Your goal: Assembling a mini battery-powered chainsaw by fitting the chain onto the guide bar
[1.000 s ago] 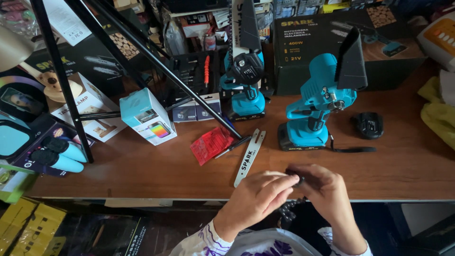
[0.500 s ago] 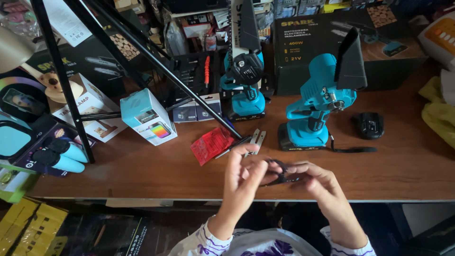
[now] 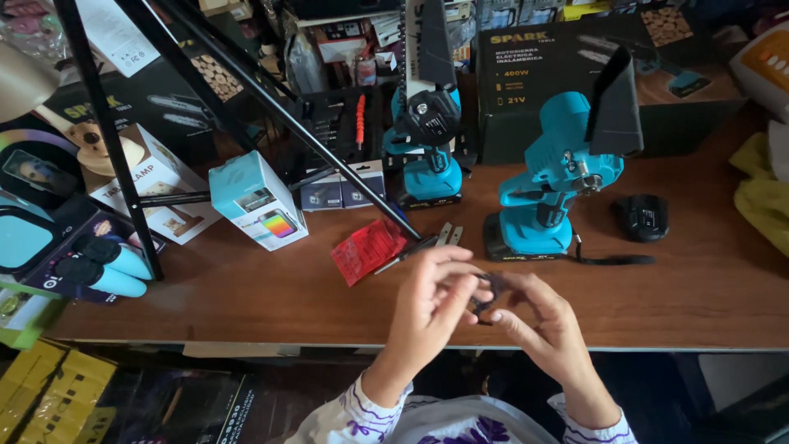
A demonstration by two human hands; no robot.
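My left hand (image 3: 429, 302) and my right hand (image 3: 538, 325) meet over the front of the wooden table (image 3: 246, 296), both pinching a small black saw chain (image 3: 485, 296) between the fingertips. Just beyond my left hand, the end of a silver guide bar (image 3: 448, 234) pokes out; the rest of it is hidden by the hand. A teal cordless mini chainsaw (image 3: 542, 189) with a black guard stands upright behind my hands. A second teal one (image 3: 427, 140) stands further back. A red packet (image 3: 370, 249) lies left of the bar.
A black round part (image 3: 641, 217) lies right of the near saw. A light blue box (image 3: 256, 200), a white box (image 3: 156, 185) and black tripod legs (image 3: 246, 90) fill the left. A large black carton (image 3: 559, 74) stands at the back, a yellow cloth (image 3: 760, 197) at the right.
Both hands have lifted from the table's front edge and moved forward over the guide bar, covering most of it. The chain is now held up between the fingertips.
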